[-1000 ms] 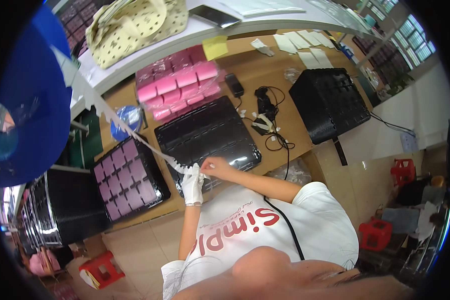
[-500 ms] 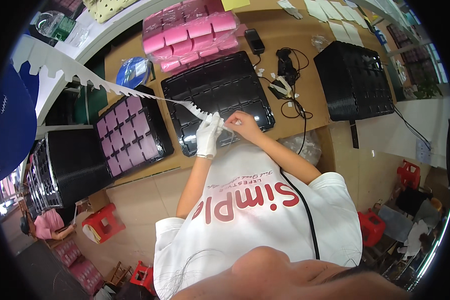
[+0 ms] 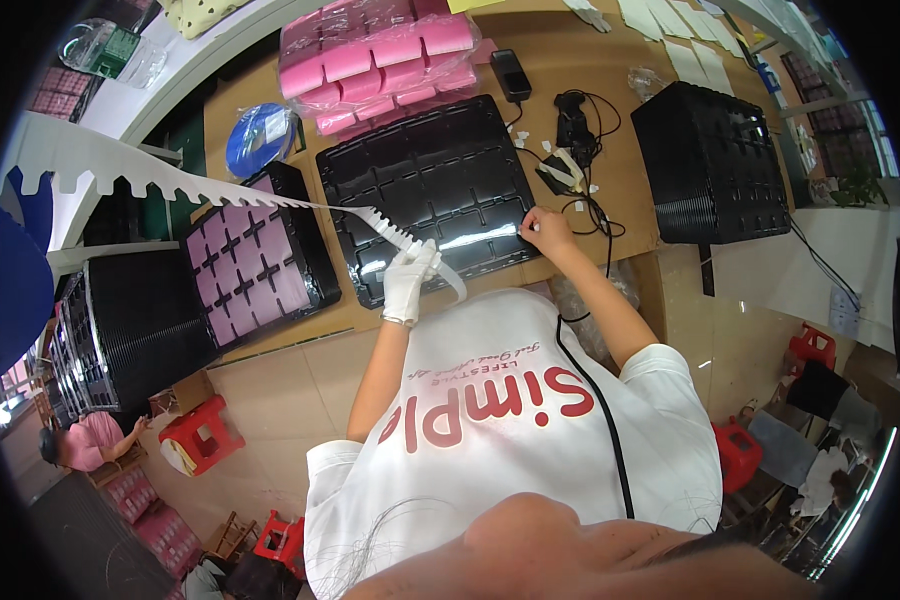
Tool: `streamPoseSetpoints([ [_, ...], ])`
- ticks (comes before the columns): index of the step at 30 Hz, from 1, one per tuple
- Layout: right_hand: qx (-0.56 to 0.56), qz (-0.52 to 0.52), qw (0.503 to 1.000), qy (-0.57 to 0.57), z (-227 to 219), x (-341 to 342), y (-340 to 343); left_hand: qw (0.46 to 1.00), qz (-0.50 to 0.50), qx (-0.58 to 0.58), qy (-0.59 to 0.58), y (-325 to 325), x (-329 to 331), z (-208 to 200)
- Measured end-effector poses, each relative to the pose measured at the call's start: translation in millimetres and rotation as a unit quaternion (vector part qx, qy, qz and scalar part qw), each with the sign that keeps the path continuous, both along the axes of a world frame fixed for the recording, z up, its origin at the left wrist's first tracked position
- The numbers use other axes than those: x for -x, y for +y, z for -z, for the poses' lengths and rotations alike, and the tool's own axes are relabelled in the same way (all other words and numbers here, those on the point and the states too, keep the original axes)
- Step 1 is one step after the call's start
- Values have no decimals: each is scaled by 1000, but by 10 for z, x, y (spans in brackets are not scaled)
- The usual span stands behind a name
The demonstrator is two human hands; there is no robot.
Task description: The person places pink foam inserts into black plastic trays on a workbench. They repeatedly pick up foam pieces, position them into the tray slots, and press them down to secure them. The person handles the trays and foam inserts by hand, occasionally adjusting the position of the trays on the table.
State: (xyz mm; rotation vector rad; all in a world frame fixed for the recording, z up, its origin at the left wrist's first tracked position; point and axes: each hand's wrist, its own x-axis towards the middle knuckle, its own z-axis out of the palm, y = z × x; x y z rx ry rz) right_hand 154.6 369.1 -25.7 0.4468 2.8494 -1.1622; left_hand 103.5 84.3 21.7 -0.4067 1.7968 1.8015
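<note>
A long white strip (image 3: 220, 185) with notched teeth runs from the upper left to my left hand (image 3: 407, 282). That hand wears a white glove, and its fingers are closed on the strip. Past the glove, the strip's loose tail curls toward my shirt. Under both hands lies a glossy black tray (image 3: 440, 180) with moulded compartments. My bare right hand (image 3: 550, 232) is pinched at the tray's right edge. A small white piece (image 3: 527, 228) shows at its fingertips, too small to make out fully.
Pink pieces in clear wrap (image 3: 380, 65) lie behind the tray. Left are a tray of pinkish pieces (image 3: 245, 260), stacked black trays (image 3: 145, 320) and a blue roll (image 3: 260, 140). Cables (image 3: 575, 130) and a black tray stack (image 3: 705, 165) stand right. Another person (image 3: 95, 440) sits far left.
My right hand has left the strip beside my left hand and moved right, to the tray's edge. The strip's tail now hangs free, and my left hand still grips the strip.
</note>
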Motion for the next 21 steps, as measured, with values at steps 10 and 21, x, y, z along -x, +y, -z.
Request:
streamPoseSetpoints([
  [10, -9, -22, 999, 49, 30, -36, 20, 1000, -13, -13, 4, -60, -22, 45],
  [21, 126, -5, 992, -25, -185, -46, 0, 1000, -2, 14, 10, -50, -10, -4],
])
